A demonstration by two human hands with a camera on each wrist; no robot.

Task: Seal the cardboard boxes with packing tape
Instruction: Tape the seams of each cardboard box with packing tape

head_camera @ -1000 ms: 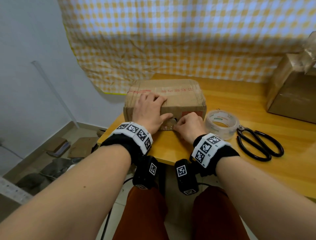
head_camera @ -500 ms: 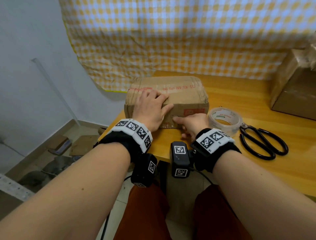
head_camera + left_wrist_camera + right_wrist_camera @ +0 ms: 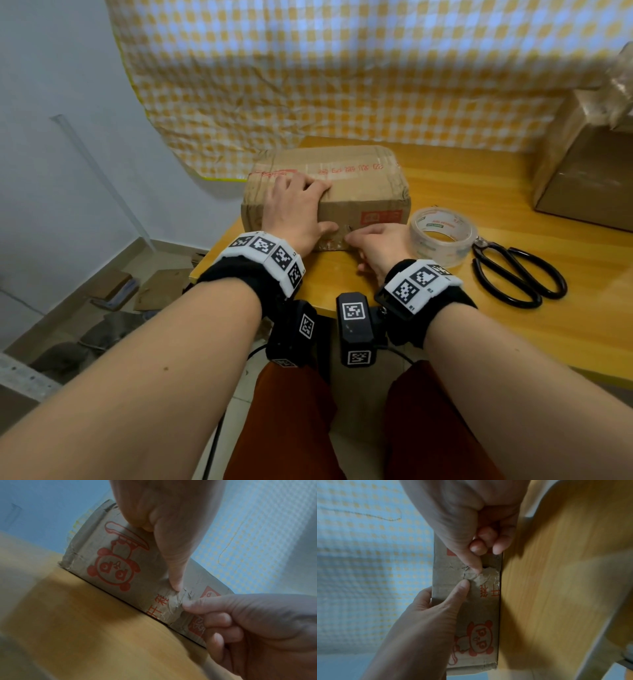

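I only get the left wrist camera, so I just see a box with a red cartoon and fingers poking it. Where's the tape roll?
Observer: The tape roll lies flat on the table, just right of the box. Nobody is holding it.
Operator: Is there something to cut with?
Observer: Yes, black scissors lie right of the roll.
Operator: What's the left hand doing on top?
Observer: The left hand has its fingers spread flat on the box lid.
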